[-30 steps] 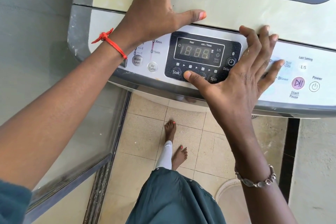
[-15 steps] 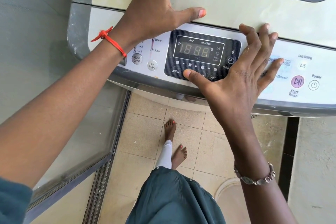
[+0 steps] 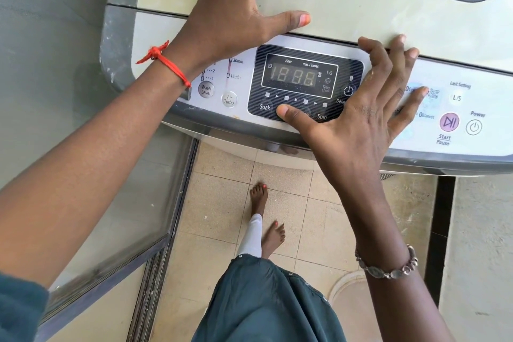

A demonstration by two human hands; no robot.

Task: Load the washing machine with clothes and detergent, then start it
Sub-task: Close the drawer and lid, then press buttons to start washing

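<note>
A top-loading washing machine [image 3: 347, 14] fills the upper view, its cream lid down. Its dark control panel [image 3: 305, 83] shows "18:88" on the display. My left hand [image 3: 233, 11], a red thread on the wrist, lies flat on the lid with fingers spread. My right hand [image 3: 366, 108] is spread over the panel; its thumb tip rests on a button between Soak and Spin, and its fingers reach the lid's edge. The pink Start/Pause button [image 3: 449, 121] and the Power button [image 3: 473, 127] sit uncovered to the right. No clothes or detergent are visible.
Below the machine is beige tiled floor [image 3: 222, 203] with my bare feet [image 3: 266, 219] and dark green garment. A glass-panelled sliding door frame [image 3: 155, 258] runs along the left. A grey wall [image 3: 480, 244] is at the right, and a round pale object [image 3: 347, 286] is on the floor.
Almost nothing differs: both hands stay where they were on the lid and panel, and the view has shifted only slightly.
</note>
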